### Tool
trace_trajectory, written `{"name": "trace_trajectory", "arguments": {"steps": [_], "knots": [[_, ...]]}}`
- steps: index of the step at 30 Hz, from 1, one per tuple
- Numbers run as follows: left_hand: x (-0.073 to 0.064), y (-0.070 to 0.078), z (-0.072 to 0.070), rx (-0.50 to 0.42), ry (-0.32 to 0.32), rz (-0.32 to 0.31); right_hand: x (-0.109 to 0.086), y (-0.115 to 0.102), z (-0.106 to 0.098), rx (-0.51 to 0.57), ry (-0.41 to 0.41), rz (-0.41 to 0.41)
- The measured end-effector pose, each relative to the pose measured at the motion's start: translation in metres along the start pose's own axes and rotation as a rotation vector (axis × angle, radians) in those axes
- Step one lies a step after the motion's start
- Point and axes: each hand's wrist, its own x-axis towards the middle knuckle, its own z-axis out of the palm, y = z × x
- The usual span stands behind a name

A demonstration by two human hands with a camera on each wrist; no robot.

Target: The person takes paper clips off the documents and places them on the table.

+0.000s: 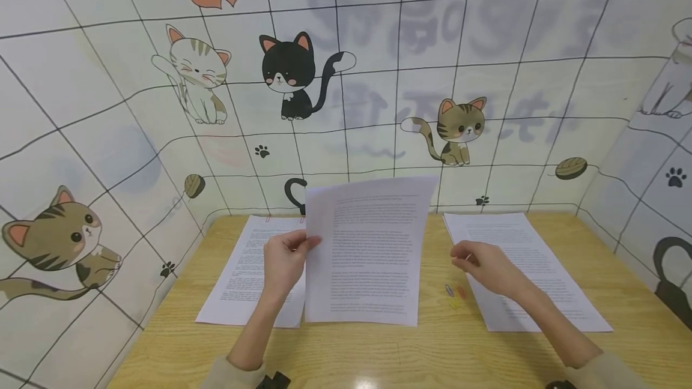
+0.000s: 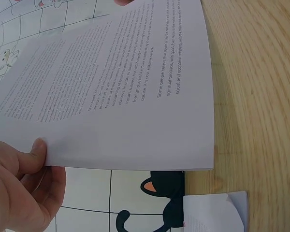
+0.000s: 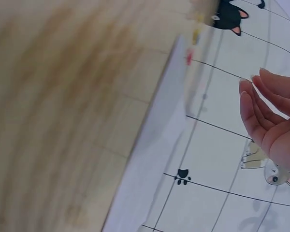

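Note:
My left hand (image 1: 285, 260) pinches the left edge of printed paper (image 1: 373, 251), held upright above the table. Seen from the left wrist, the thumb lies on the printed face of the paper (image 2: 135, 125) and the fingers are behind it. To the right of it, my right hand (image 1: 486, 266) hovers by the left edge of a printed paper stack (image 1: 535, 275), fingers loosely curled around nothing. In the right wrist view, that hand (image 3: 275, 121) is likewise empty. Small coloured paper clips (image 1: 461, 293) lie on the table between the held paper and the right stack.
Another printed paper stack (image 1: 243, 275) lies at the left, partly behind my left arm and the held paper, with red clips (image 1: 267, 219) at its top edge. The wooden table (image 1: 357, 353) meets a wall (image 1: 373, 107) with cat drawings at the back.

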Motion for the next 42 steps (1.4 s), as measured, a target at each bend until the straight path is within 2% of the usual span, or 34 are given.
{"name": "trace_trajectory", "arguments": {"steps": [4,10,18,26,32,35,42], "knots": [[0.0,0.0,0.0,-0.012,-0.004,-0.012,0.004,-0.013,-0.006,0.019,0.09,-0.032],[-0.001,0.001,0.001,-0.018,-0.007,-0.024,0.007,-0.03,-0.005,0.087,0.193,-0.093],[-0.001,0.001,0.003,-0.033,-0.014,-0.039,0.01,-0.054,0.0,0.225,0.186,-0.17],[-0.001,0.0,0.002,-0.072,-0.029,-0.057,0.012,-0.065,0.005,0.322,0.174,-0.113],[-0.002,-0.001,0.003,-0.085,-0.041,-0.078,0.011,-0.063,0.008,0.404,0.181,-0.132],[-0.002,-0.002,0.004,-0.084,-0.06,-0.092,0.012,-0.06,0.01,0.41,0.184,-0.122],[0.0,-0.01,0.01,-0.084,-0.149,-0.111,0.016,-0.054,0.013,0.363,0.211,-0.035]]}}
